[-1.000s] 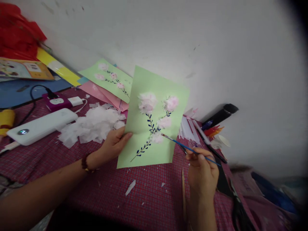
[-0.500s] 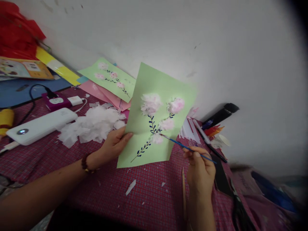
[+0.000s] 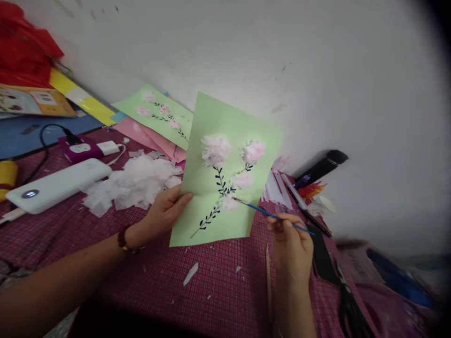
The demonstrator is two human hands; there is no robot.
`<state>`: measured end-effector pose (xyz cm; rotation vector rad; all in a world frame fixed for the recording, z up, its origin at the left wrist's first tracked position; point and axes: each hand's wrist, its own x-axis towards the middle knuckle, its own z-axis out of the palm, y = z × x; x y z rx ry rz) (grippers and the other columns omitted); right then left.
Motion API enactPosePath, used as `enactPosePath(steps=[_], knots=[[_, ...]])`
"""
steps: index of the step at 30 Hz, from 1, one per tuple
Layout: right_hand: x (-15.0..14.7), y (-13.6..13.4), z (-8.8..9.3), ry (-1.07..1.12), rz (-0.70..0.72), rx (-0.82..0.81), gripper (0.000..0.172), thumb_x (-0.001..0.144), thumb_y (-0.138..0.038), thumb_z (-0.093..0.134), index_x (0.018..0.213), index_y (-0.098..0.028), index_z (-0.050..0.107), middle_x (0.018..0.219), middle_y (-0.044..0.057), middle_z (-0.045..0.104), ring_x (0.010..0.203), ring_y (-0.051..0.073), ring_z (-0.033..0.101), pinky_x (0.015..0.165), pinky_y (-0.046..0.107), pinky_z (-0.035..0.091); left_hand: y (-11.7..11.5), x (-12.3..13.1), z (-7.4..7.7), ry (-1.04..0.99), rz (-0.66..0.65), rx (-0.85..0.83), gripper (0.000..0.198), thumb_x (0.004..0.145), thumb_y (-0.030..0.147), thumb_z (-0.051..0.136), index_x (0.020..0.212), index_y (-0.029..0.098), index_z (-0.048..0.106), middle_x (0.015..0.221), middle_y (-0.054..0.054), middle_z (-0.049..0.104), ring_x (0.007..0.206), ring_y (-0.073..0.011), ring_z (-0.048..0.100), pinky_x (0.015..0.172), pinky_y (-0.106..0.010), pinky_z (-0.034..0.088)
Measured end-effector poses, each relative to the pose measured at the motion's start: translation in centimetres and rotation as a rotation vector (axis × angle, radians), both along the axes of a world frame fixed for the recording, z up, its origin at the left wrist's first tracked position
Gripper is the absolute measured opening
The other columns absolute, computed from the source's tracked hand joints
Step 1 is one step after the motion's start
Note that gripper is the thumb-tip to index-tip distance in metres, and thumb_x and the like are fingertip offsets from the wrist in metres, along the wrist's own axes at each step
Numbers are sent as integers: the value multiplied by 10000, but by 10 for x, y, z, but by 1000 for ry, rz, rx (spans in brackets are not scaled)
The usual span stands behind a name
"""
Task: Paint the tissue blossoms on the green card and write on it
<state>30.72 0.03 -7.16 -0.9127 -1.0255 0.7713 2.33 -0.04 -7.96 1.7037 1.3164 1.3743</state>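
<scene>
My left hand (image 3: 169,209) pinches the left edge of a green sheet of paper (image 3: 243,223), thumb in front and the other fingers hidden behind. The sheet is tilted up off the table and carries several fluffy pink-white paper flowers (image 3: 215,151) on a painted stem with dark blue leaves. In my right hand (image 3: 291,239) is a thin blue paintbrush (image 3: 260,209), gripped like a pen. Its tip is at the lowest flower (image 3: 228,202); whether it touches is too fine to tell. A pale wooden stick (image 3: 268,277) lies beside my right wrist.
White tissue scraps (image 3: 137,183) are heaped left of the sheet, near a white power bank (image 3: 59,185) and a purple socket block (image 3: 79,149). A second green flower sheet (image 3: 134,102) leans at the wall. Black scissors (image 3: 348,300) and a black tube (image 3: 322,168) lie right.
The green sheet has shifted and turned slightly to the left in view. The brush tip now sits slightly lower, on the right part of the lowest flower. Both hands keep their grip.
</scene>
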Motion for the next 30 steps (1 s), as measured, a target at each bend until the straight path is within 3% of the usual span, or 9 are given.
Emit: enactPosePath(steps=[4,10,21,25,28,30], knots=[[7,0,2,71,17,36,80,769,-240,646,788,-176,689,706,18,648,622,124,611,565,239,471,1,0,-4,15,-3,-5,267,892,377,457,831,154,592,669,-3,557,563,-106,461,475,-207,393],[-4,-5,3,-4,77,19,105,812,-285,653,813,-182,669,691,20,656,579,135,606,541,263,473,4,0,-7,63,-37,40,289,911,382,437,826,150,586,677,-6,566,586,-109,482,497,-211,403],[-20,-13,-2,-276,-88,59,112,859,-255,612,844,-170,683,711,11,671,585,125,610,591,276,484,3,3,-8,94,-41,14,273,909,359,437,818,157,596,653,-5,573,564,-104,487,488,-209,405],[4,-7,11,-69,-189,100,107,830,-266,625,815,-166,661,705,6,666,561,130,614,544,265,475,3,3,-4,57,-25,-20,278,885,378,471,809,148,608,669,-5,583,577,-104,489,468,-198,411],[44,4,16,4,-401,82,147,823,-307,605,780,-168,624,627,-16,635,493,116,569,502,252,453,2,-2,-4,-9,-3,-148,261,875,387,517,876,149,625,710,20,617,592,-91,510,463,-175,423],[77,12,13,-46,-582,9,183,834,-322,556,760,-162,606,587,-18,622,451,101,519,477,239,423,4,-6,-10,-6,-48,-204,273,919,367,459,1026,172,617,728,52,640,600,-79,552,484,-155,440]])
